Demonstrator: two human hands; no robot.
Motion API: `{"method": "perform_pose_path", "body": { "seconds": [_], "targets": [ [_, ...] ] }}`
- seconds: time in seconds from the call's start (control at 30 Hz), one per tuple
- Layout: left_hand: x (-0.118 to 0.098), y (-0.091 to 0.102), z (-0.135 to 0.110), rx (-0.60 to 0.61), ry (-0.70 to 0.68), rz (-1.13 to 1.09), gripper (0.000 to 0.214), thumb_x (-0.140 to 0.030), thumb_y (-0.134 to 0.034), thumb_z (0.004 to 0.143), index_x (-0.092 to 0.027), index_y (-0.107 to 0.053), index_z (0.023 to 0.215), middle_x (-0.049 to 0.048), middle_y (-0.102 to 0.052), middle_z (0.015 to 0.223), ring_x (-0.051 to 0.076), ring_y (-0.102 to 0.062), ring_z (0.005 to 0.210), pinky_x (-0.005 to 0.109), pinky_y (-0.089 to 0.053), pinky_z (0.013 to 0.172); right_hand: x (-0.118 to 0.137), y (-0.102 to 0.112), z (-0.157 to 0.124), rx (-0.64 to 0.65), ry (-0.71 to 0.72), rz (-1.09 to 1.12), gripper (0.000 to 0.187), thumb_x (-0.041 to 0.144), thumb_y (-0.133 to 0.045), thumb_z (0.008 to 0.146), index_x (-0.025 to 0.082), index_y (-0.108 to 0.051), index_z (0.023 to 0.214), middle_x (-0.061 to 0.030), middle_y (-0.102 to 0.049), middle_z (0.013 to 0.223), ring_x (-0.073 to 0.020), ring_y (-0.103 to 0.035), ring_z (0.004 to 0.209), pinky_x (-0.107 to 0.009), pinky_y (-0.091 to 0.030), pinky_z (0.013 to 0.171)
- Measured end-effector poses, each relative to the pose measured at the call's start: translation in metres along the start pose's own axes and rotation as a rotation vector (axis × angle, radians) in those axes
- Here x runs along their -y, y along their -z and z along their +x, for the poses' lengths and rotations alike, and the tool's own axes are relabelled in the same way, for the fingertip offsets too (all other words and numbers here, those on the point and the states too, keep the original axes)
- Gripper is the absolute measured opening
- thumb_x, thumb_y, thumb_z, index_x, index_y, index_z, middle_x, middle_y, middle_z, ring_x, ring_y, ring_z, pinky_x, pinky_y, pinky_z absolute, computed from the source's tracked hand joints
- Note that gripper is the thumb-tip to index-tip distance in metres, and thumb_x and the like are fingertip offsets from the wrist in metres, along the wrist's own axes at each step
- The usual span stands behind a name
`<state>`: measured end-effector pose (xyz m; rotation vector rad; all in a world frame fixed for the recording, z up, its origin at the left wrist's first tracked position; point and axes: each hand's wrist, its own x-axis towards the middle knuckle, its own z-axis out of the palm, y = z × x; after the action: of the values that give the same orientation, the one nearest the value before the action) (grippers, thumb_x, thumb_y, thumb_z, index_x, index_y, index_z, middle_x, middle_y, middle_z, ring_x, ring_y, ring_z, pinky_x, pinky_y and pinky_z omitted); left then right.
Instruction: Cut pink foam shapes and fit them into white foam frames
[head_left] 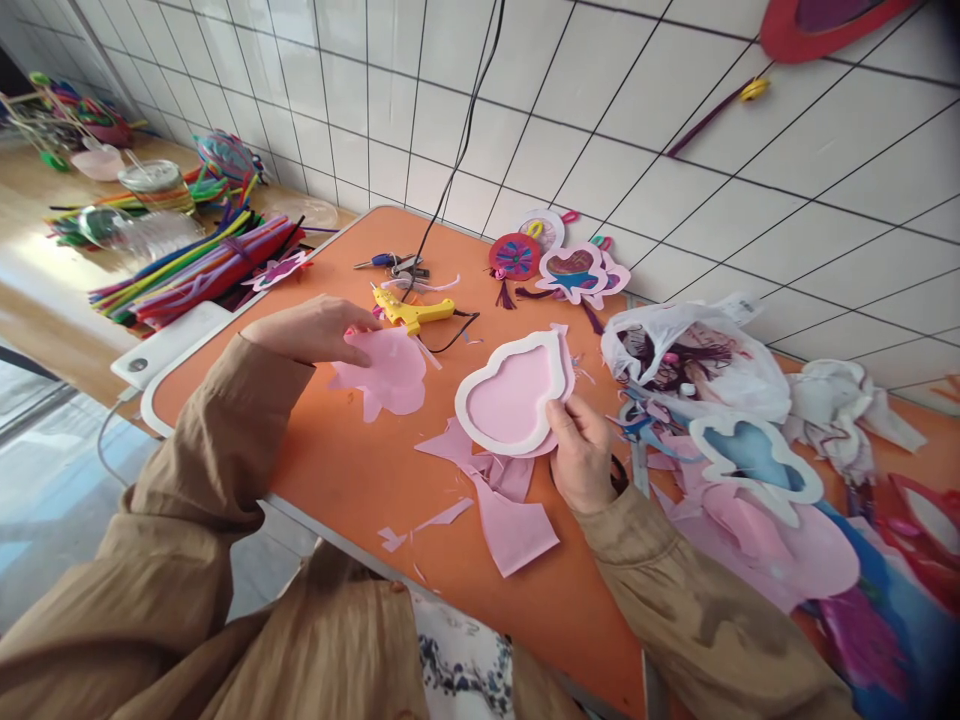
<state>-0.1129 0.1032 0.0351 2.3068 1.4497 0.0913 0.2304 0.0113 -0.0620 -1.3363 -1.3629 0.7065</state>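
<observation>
My right hand point(583, 450) grips the lower right edge of a white gourd-shaped frame point(469, 385) with a pink sheet behind its opening. The thumb lies on the front, and the other fingers are mostly hidden behind. My left hand point(319, 330) has its thumb and fingers around the upper left edge of a pink sheet piece point(394, 372) with a jagged outline. Just beyond it lies a yellow hot glue gun point(416, 312) with a black cord. Pink offcuts point(517, 530) are scattered on the orange table point(337, 520) below the frame.
Finished ornaments point(574, 270) lie by the tiled wall. A white plastic bag point(727, 360), scissors point(637, 450), a white cloud-shaped frame point(806, 480) and coloured sheets crowd the right. Keys point(405, 265) lie at the back. Pipe cleaners point(217, 270) are bundled at left.
</observation>
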Motion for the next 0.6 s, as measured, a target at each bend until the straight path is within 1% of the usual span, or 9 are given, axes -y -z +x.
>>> {"method": "perform_pose_path", "body": {
  "seconds": [0.03, 0.13, 0.17, 0.23, 0.33, 0.43, 0.47, 0.53, 0.6],
  "targets": [
    [0.003, -0.002, 0.001, 0.023, 0.002, 0.003, 0.045, -0.029, -0.068, 0.075, -0.019, -0.076, 0.119, 0.0063, -0.078, 0.109, 0.024, -0.064, 0.097, 0.033, -0.045, 0.090, -0.001, 0.000, 0.000, 0.000, 0.001, -0.001, 0.046, 0.055, -0.061, 0.091, 0.024, -0.040, 0.064, 0.0041, -0.033, 0.062, -0.0148, -0.030, 0.062, -0.030, -0.029, 0.055],
    [0.013, -0.011, 0.007, 0.007, -0.027, 0.009, 0.051, -0.024, -0.073, 0.071, -0.019, -0.075, 0.122, 0.0081, -0.077, 0.121, 0.025, -0.062, 0.108, 0.036, -0.044, 0.102, -0.007, 0.001, 0.000, 0.004, -0.014, 0.004, 0.047, 0.056, -0.062, 0.091, 0.024, -0.042, 0.064, 0.0039, -0.036, 0.064, -0.0150, -0.034, 0.064, -0.030, -0.031, 0.057],
    [0.015, -0.013, 0.009, 0.027, -0.030, 0.009, 0.052, -0.024, -0.074, 0.071, -0.018, -0.075, 0.123, 0.0090, -0.076, 0.123, 0.026, -0.062, 0.110, 0.037, -0.044, 0.104, -0.008, 0.001, 0.000, 0.006, -0.019, 0.006, 0.047, 0.057, -0.062, 0.091, 0.024, -0.042, 0.064, 0.0037, -0.037, 0.065, -0.0152, -0.034, 0.064, -0.030, -0.031, 0.058],
    [0.017, -0.015, 0.012, 0.048, -0.007, 0.013, 0.050, -0.024, -0.072, 0.074, -0.017, -0.074, 0.124, 0.0109, -0.075, 0.125, 0.027, -0.064, 0.113, 0.037, -0.044, 0.105, -0.009, 0.001, 0.000, 0.008, -0.023, 0.008, 0.048, 0.056, -0.063, 0.091, 0.024, -0.041, 0.064, 0.0037, -0.037, 0.065, -0.0153, -0.034, 0.064, -0.031, -0.030, 0.058],
    [0.015, -0.014, 0.014, -0.003, 0.053, 0.019, 0.044, -0.022, -0.068, 0.078, -0.016, -0.075, 0.121, 0.0123, -0.074, 0.125, 0.028, -0.064, 0.113, 0.038, -0.044, 0.104, -0.005, 0.000, -0.001, 0.009, -0.005, 0.000, 0.048, 0.056, -0.063, 0.091, 0.024, -0.039, 0.063, 0.0043, -0.033, 0.063, -0.0149, -0.031, 0.062, -0.031, -0.027, 0.056],
    [0.011, -0.010, 0.012, -0.062, 0.084, 0.017, 0.030, -0.023, -0.066, 0.080, -0.017, -0.079, 0.106, 0.0096, -0.077, 0.109, 0.025, -0.065, 0.098, 0.037, -0.046, 0.097, 0.000, 0.000, -0.001, 0.000, 0.010, -0.018, 0.050, 0.058, -0.063, 0.090, 0.025, -0.038, 0.062, 0.0042, -0.033, 0.061, -0.0151, -0.031, 0.061, -0.031, -0.027, 0.055],
    [0.009, -0.010, 0.011, -0.050, 0.081, 0.014, 0.026, -0.024, -0.066, 0.080, -0.018, -0.079, 0.101, 0.0079, -0.077, 0.100, 0.023, -0.065, 0.090, 0.037, -0.047, 0.093, 0.001, 0.000, -0.001, -0.004, 0.013, -0.023, 0.050, 0.059, -0.062, 0.090, 0.025, -0.038, 0.062, 0.0040, -0.034, 0.061, -0.0153, -0.032, 0.061, -0.031, -0.027, 0.055],
    [0.006, -0.010, 0.008, 0.036, 0.053, 0.009, 0.020, -0.027, -0.069, 0.077, -0.019, -0.079, 0.092, 0.0053, -0.075, 0.086, 0.021, -0.063, 0.079, 0.035, -0.048, 0.083, 0.003, -0.001, -0.001, -0.007, 0.021, -0.032, 0.050, 0.060, -0.062, 0.090, 0.025, -0.038, 0.062, 0.0035, -0.034, 0.061, -0.0157, -0.033, 0.061, -0.031, -0.028, 0.055],
    [0.003, -0.013, 0.006, 0.158, 0.017, 0.009, 0.016, -0.028, -0.075, 0.069, -0.021, -0.078, 0.083, 0.0051, -0.073, 0.079, 0.022, -0.062, 0.074, 0.035, -0.046, 0.075, 0.005, -0.001, -0.001, -0.008, 0.037, -0.046, 0.050, 0.059, -0.061, 0.090, 0.026, -0.037, 0.062, 0.0033, -0.034, 0.061, -0.0158, -0.032, 0.060, -0.032, -0.028, 0.055]
  ]
}}
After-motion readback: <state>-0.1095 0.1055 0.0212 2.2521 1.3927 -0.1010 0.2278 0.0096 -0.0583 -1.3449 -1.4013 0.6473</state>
